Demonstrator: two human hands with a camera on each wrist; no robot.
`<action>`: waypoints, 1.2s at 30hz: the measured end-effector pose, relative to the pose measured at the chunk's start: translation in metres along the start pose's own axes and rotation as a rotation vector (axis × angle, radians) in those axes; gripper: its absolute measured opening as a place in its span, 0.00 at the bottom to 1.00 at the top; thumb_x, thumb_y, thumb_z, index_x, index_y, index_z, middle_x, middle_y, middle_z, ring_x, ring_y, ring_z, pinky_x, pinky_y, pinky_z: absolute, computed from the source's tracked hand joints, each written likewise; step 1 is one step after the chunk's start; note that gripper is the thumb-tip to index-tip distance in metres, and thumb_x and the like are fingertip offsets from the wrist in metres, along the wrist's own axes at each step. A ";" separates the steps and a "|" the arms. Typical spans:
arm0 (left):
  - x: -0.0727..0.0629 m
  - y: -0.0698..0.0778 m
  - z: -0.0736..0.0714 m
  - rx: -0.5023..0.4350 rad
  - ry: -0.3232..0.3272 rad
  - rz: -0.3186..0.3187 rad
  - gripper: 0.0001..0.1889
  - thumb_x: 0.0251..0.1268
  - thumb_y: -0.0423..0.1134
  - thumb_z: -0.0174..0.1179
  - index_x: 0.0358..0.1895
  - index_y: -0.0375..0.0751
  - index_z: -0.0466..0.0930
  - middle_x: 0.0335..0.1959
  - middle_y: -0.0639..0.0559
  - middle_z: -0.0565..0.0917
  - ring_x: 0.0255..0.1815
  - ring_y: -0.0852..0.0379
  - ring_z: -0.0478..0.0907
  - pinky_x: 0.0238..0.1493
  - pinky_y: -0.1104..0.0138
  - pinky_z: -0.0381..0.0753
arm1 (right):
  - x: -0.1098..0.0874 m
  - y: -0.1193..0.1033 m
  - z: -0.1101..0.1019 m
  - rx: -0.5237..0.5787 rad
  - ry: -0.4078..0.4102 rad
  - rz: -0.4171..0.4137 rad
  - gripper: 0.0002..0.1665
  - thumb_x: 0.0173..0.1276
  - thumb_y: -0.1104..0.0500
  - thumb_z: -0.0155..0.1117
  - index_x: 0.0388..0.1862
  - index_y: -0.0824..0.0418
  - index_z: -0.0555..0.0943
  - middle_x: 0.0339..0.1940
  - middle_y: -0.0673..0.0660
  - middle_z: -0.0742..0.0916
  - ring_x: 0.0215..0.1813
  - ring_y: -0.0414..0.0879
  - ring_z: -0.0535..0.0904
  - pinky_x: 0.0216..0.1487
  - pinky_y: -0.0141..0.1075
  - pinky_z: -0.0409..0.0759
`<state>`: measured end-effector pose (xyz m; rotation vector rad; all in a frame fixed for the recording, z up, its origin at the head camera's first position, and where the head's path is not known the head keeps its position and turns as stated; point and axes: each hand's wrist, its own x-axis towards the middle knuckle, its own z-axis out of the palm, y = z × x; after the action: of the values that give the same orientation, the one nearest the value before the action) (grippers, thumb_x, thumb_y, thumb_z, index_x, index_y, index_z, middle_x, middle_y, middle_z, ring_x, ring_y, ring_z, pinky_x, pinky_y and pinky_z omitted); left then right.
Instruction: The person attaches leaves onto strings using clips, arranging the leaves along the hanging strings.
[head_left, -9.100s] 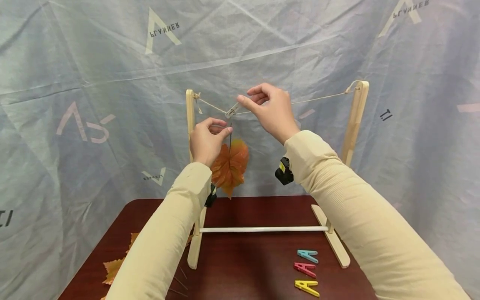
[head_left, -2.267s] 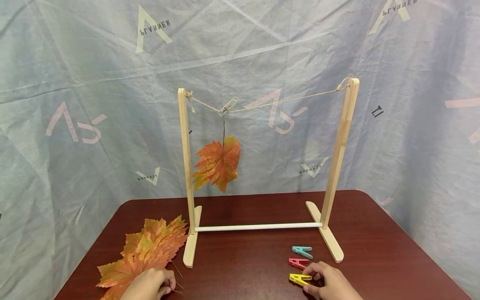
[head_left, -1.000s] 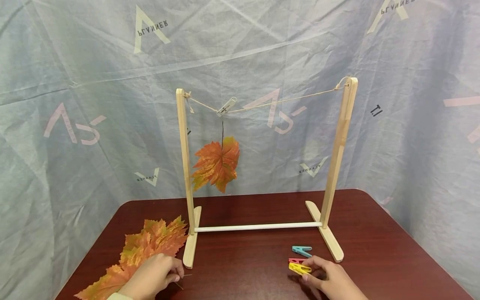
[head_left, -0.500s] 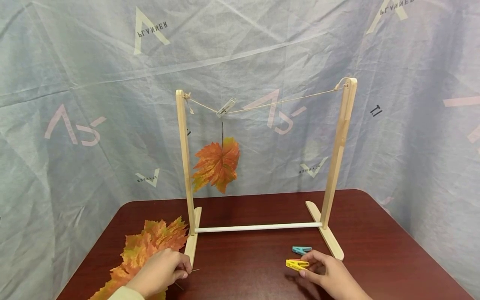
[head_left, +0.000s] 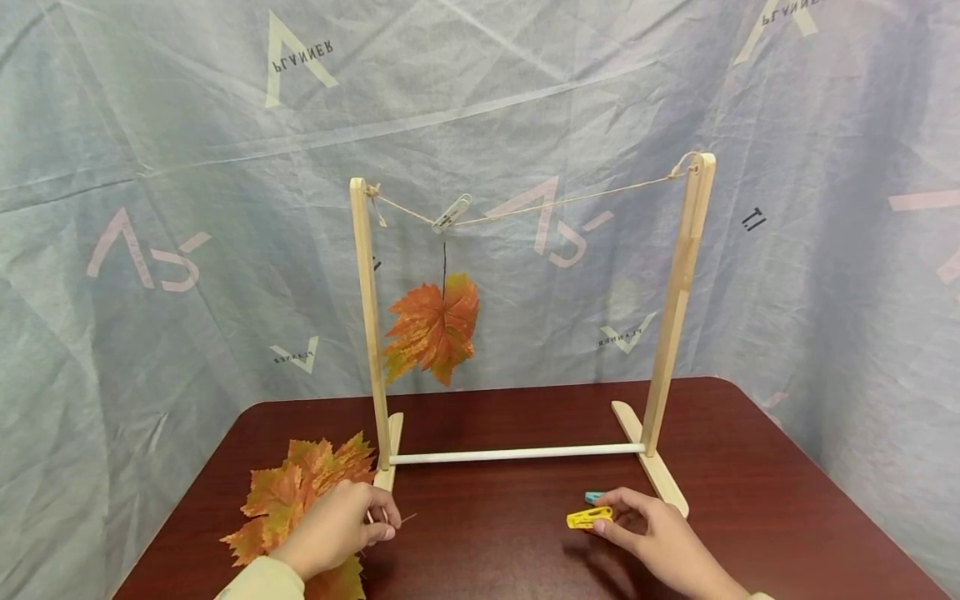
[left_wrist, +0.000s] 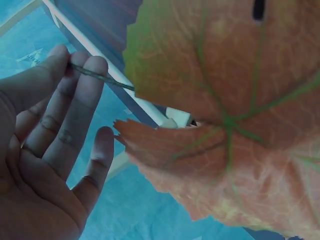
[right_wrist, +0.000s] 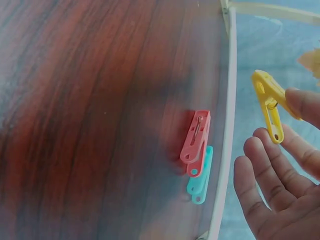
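In the left wrist view my left hand (head_left: 341, 525) pinches the thin stem (left_wrist: 117, 81) of an orange-green artificial leaf (left_wrist: 180, 50) between thumb and fingers. My right hand (head_left: 660, 537) pinches a yellow clothespin (right_wrist: 272, 102) by its handle ends, above the table. Below it lie a red clothespin (right_wrist: 195, 142) and a turquoise clothespin (right_wrist: 200, 185); the hand covers the red one in the head view. A white clothespin (head_left: 452, 214) sits on the string (head_left: 577, 198), and an orange leaf (head_left: 431, 329) hangs under it by its stem.
A wooden frame with a left post (head_left: 366, 325), a right post (head_left: 677, 308) and a white crossbar (head_left: 517, 454) stands on the dark red table (head_left: 480, 421). More leaves (head_left: 288, 475) lie at the left. A grey printed cloth (head_left: 187, 333) hangs behind.
The right hand has picked the yellow clothespin off the table and raised it slightly. The left hand has moved right and away from the body, drawing a leaf by its stem from the pile.
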<state>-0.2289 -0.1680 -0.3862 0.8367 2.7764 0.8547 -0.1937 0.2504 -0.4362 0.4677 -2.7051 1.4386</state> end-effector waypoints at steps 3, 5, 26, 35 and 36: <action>0.002 0.005 -0.001 -0.014 0.006 -0.013 0.08 0.62 0.32 0.71 0.30 0.51 0.86 0.22 0.61 0.81 0.20 0.66 0.75 0.23 0.67 0.74 | 0.002 -0.003 0.001 -0.002 0.031 -0.019 0.20 0.69 0.54 0.72 0.53 0.65 0.82 0.38 0.50 0.87 0.36 0.36 0.81 0.36 0.33 0.81; 0.003 0.009 -0.001 -0.021 0.011 -0.013 0.07 0.62 0.32 0.71 0.30 0.50 0.86 0.22 0.61 0.81 0.21 0.65 0.76 0.23 0.67 0.74 | 0.003 -0.006 0.001 0.001 0.055 -0.016 0.21 0.67 0.54 0.74 0.52 0.65 0.82 0.36 0.49 0.86 0.34 0.36 0.81 0.35 0.33 0.81; 0.019 0.034 0.000 -0.120 0.094 0.009 0.05 0.61 0.31 0.72 0.30 0.47 0.87 0.21 0.59 0.83 0.21 0.60 0.79 0.24 0.68 0.74 | 0.015 -0.023 -0.009 -0.024 0.131 -0.041 0.20 0.65 0.55 0.76 0.52 0.61 0.83 0.36 0.48 0.87 0.38 0.36 0.83 0.39 0.34 0.83; 0.026 0.045 -0.005 -0.152 0.116 0.015 0.04 0.61 0.31 0.72 0.32 0.44 0.87 0.22 0.61 0.84 0.21 0.64 0.78 0.25 0.68 0.76 | 0.019 -0.031 -0.015 -0.055 0.158 -0.077 0.16 0.65 0.56 0.75 0.49 0.60 0.84 0.36 0.45 0.88 0.38 0.35 0.83 0.37 0.34 0.83; 0.026 0.046 -0.005 -0.153 0.120 0.019 0.03 0.61 0.31 0.71 0.33 0.43 0.87 0.23 0.61 0.85 0.21 0.64 0.78 0.25 0.68 0.76 | 0.019 -0.032 -0.016 -0.053 0.159 -0.075 0.16 0.65 0.56 0.75 0.49 0.60 0.84 0.35 0.45 0.88 0.38 0.35 0.83 0.37 0.34 0.82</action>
<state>-0.2305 -0.1248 -0.3555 0.8123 2.7625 1.1399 -0.2046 0.2418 -0.3981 0.4277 -2.5652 1.3221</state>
